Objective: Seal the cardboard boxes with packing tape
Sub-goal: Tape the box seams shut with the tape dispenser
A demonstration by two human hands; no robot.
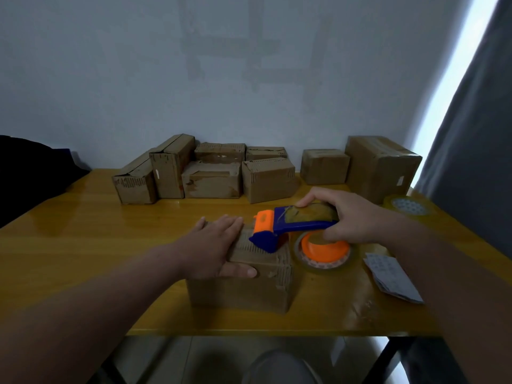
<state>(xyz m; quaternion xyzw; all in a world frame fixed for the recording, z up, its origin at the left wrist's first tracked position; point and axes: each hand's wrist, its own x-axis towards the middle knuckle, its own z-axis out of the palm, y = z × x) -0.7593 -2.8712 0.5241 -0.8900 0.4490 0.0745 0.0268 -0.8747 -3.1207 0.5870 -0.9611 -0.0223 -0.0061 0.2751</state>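
**Cardboard box (243, 284) near centre, dispenser nose on its top**

Head view: the box sits at the near middle of the counter (83, 245). It's worn corrugated board with ragged edges. The left hand (219, 245) lies flat on its top, fingers straight, thumb over the front edge. The right hand (352, 217) has its fingers curled round the blue-and-orange plastic tape dispenser (282, 227), nose touching the top's right part, long axis left-right. I reckon the next stroke follows that line.

Dispenser (302, 225): blue body, orange guard and hub. Box (249, 289): brown, ribbed corrugation on top. Table (83, 239): amber wood grain. Paper (393, 275), right of Box: grey-white, printed grid.
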